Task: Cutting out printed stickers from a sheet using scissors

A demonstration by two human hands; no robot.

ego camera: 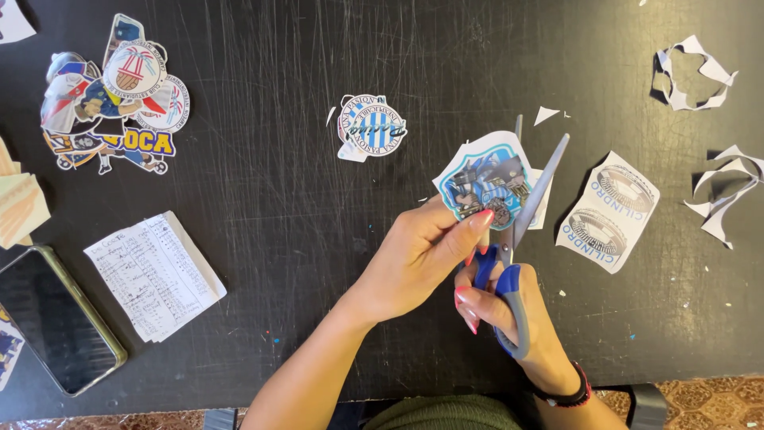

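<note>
Shield-shaped sticker printout [484, 185], blue/white w/ a white paper border, sits just above table centre-right, pinched at its lower edge by my left hand [414, 259], thumb + fingers closed on it. Its long axis runs roughly bottom-left to top-right, shield point tilted toward upper left.

Scissors [521, 231], blue/grey handles, in my right hand [509, 314], fingers through the loops & gripping. Blades part open, tips pointing up & slightly right, cutting along the sticker's right edge; one blade goes behind the paper.

Just right of blades: uncut sheet w/ two oval stadium prints [609, 211], lying diagonal. Far right: white paper offcuts [692, 76]. Up-left of sticker: a small round blue-striped cutout [372, 127]. Far left: pile of finished cutouts [111, 99], handwritten note [155, 275], phone [56, 318] face up. All on scratched black table [278, 199].
</note>
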